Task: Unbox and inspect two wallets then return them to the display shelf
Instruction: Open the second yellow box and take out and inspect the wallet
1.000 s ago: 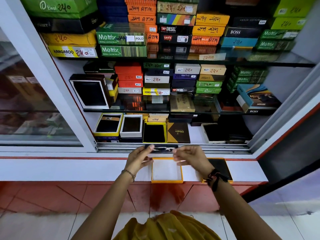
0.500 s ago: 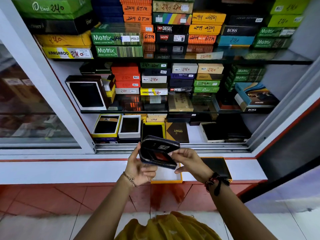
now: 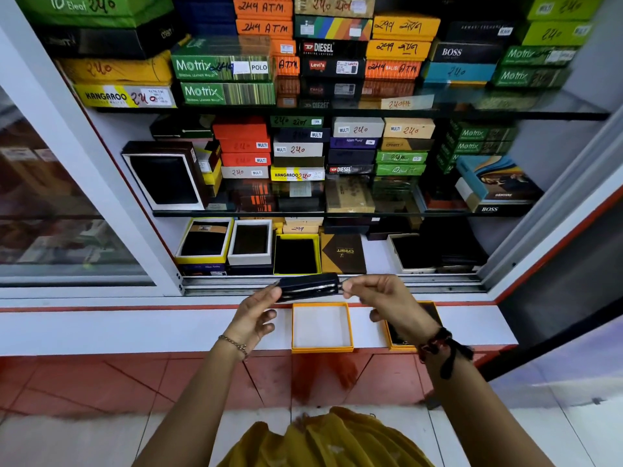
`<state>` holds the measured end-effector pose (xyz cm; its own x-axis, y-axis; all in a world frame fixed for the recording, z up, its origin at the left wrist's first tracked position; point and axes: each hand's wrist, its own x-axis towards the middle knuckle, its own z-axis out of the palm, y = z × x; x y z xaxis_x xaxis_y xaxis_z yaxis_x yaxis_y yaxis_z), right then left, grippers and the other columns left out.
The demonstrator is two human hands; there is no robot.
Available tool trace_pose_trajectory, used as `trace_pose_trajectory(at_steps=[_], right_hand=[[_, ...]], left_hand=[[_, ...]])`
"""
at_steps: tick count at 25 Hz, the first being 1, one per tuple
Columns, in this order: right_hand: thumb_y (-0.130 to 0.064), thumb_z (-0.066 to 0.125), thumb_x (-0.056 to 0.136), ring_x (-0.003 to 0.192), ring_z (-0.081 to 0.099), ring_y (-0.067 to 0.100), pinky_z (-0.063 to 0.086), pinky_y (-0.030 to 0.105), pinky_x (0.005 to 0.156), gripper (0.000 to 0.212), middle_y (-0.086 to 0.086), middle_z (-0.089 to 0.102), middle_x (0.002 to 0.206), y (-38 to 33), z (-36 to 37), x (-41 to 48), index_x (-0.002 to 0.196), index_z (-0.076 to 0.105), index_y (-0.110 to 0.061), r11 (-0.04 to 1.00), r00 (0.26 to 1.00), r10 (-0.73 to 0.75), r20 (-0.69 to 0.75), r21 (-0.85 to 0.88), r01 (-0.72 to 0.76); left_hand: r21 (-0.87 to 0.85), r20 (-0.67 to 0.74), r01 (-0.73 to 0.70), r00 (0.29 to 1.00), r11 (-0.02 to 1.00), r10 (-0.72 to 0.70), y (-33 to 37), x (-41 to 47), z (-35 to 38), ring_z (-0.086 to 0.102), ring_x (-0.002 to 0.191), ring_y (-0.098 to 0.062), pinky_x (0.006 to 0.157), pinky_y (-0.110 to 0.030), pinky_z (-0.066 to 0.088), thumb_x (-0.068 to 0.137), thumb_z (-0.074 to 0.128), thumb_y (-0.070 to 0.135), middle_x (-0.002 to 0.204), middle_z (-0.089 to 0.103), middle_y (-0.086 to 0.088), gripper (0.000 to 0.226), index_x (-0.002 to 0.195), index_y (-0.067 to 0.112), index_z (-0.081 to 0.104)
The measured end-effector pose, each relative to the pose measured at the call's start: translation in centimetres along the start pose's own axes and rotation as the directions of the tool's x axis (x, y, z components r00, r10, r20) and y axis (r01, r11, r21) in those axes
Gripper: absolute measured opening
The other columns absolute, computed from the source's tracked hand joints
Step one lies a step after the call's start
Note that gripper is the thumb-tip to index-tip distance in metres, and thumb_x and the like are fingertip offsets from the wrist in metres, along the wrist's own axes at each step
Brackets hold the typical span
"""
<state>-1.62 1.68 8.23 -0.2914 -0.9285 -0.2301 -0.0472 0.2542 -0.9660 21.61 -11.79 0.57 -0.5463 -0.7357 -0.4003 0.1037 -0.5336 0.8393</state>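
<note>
A black zip wallet (image 3: 308, 286) is held flat and edge-on above the white ledge (image 3: 135, 326). My left hand (image 3: 258, 313) grips its left end with thumb and fingers. My right hand (image 3: 384, 298) pinches its right end, at the zipper. Directly below the wallet sits an open orange box (image 3: 322, 326) with a white, bare inside. Its orange lid with a dark panel (image 3: 401, 332) lies on the ledge to the right, partly hidden by my right wrist.
The open display case holds stacked wallet boxes on glass shelves (image 3: 337, 214). On the bottom shelf lie open boxes with dark wallets (image 3: 251, 242) and a brown box (image 3: 342, 252). A sliding glass door (image 3: 50, 197) covers the left side. The metal track (image 3: 337, 286) runs behind the ledge.
Half a second ago the wallet was spread open and tilted up between my hands. It is now closed and level, with my right hand at its zipper end.
</note>
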Motion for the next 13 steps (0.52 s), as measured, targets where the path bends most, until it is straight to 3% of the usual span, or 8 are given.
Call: trace_pose_trajectory(at_steps=[4,6,8,11,13], right_hand=[[-0.013,0.07,0.093,0.049,0.059,-0.004,0.041,0.01,0.044,0.015,0.008,0.079,0.084,1.0,4.5,0.1,0.094,0.081,-0.002,0.985,0.997,-0.081,-0.01,-0.153,0.079],[-0.016,0.073,0.091,0.068,0.07,-0.004,0.055,0.017,0.069,0.012,0.005,0.081,0.087,2.0,5.4,0.2,0.094,0.083,-0.009,0.971,0.992,-0.123,-0.004,-0.208,0.119],[-0.03,0.078,0.086,0.096,0.065,0.001,0.053,0.026,0.086,0.009,-0.005,0.076,0.098,3.6,5.0,0.4,0.093,0.084,-0.027,0.932,0.984,-0.172,-0.056,-0.333,0.144],[-0.035,0.08,0.082,0.12,0.049,0.005,0.05,0.03,0.093,0.008,-0.004,0.062,0.116,6.5,3.4,0.9,0.089,0.084,-0.036,0.897,0.968,-0.183,-0.171,-0.432,0.093],[-0.03,0.081,0.083,0.122,0.057,0.009,0.053,0.037,0.096,0.006,-0.002,0.069,0.116,8.4,3.1,1.2,0.088,0.085,-0.031,0.925,0.981,-0.101,-0.167,-0.379,0.03]], left_hand=[[0.175,-0.082,-0.006,0.996,0.985,0.02,-1.5,0.0,2.4,0.055,0.051,-0.004,0.044,-0.018,0.042,0.052,0.085,0.054,0.079,0.07,0.015,0.074,0.119,0.029,0.067],[0.278,-0.093,0.004,0.995,0.96,0.023,-2.0,0.2,2.6,0.063,0.056,-0.001,0.049,-0.019,0.048,0.068,0.08,0.049,0.081,0.074,0.02,0.063,0.125,0.032,0.061],[0.342,-0.096,-0.017,0.994,0.939,0.052,-2.5,0.5,2.2,0.069,0.075,0.002,0.058,-0.018,0.053,0.078,0.076,0.043,0.094,0.072,0.026,0.057,0.13,0.033,0.057],[0.422,-0.025,-0.056,0.997,0.905,0.073,-3.8,0.8,1.3,0.059,0.119,-0.006,0.08,-0.012,0.049,0.081,0.075,0.035,0.123,0.063,0.018,0.06,0.136,0.027,0.053],[0.556,0.008,-0.064,0.997,0.829,0.071,-4.6,1.0,0.8,0.054,0.12,-0.007,0.088,-0.011,0.044,0.083,0.073,0.036,0.137,0.051,0.013,0.058,0.136,0.03,0.051]])
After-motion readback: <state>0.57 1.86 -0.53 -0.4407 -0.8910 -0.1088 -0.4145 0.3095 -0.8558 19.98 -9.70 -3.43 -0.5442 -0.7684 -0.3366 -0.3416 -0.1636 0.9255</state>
